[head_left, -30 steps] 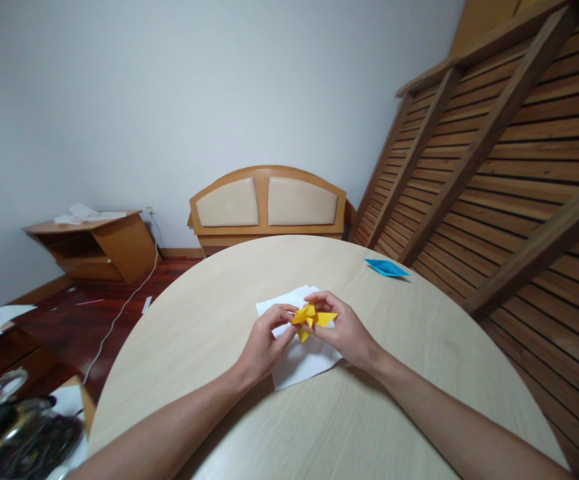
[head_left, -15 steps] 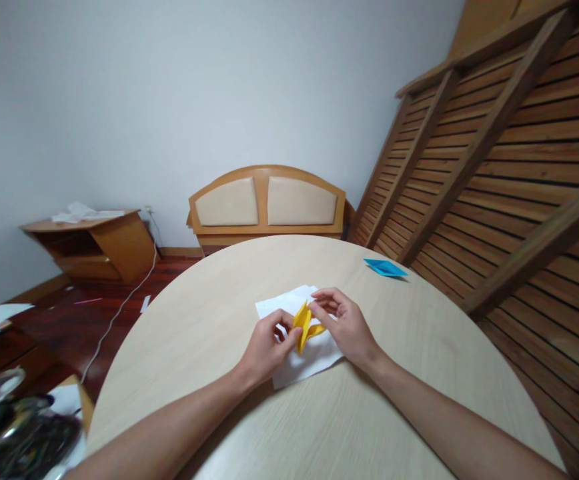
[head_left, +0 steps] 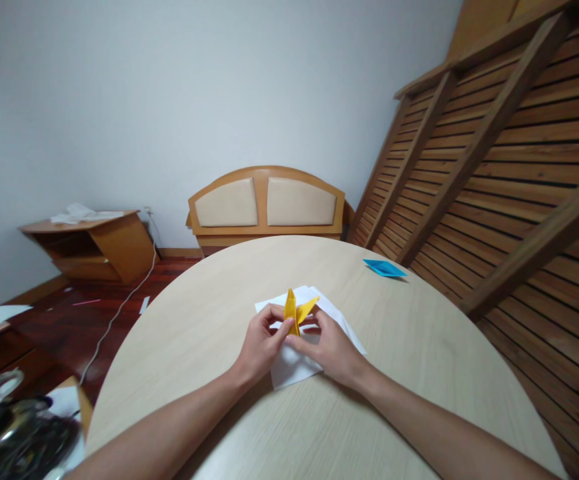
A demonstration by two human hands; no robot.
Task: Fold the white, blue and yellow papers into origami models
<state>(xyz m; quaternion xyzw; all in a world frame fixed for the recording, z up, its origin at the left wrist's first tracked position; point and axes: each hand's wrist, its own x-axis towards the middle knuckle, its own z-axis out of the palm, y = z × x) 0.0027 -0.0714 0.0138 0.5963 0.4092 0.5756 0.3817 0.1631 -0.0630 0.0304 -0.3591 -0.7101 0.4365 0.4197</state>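
A folded yellow paper piece [head_left: 293, 312] stands upright between my two hands, its two pointed flaps aimed up and to the right. My left hand [head_left: 261, 345] pinches its lower left side. My right hand [head_left: 330, 348] grips its base from the right. Both hands hover over white paper sheets [head_left: 294, 363] lying on the round light-wood table [head_left: 209, 313]. The bottom of the yellow piece is hidden by my fingers.
A blue folded paper [head_left: 383, 268] lies at the table's far right. Slatted wooden panels [head_left: 509, 167] lean along the right. A padded wooden headboard [head_left: 267, 207] stands behind the table. A wooden side cabinet [head_left: 94, 247] is at left, dark clutter [head_left: 14, 427] at bottom left.
The yellow piece turned from lying sideways to standing upright. My right hand slid down and left to its base, uncovering more white paper at right.
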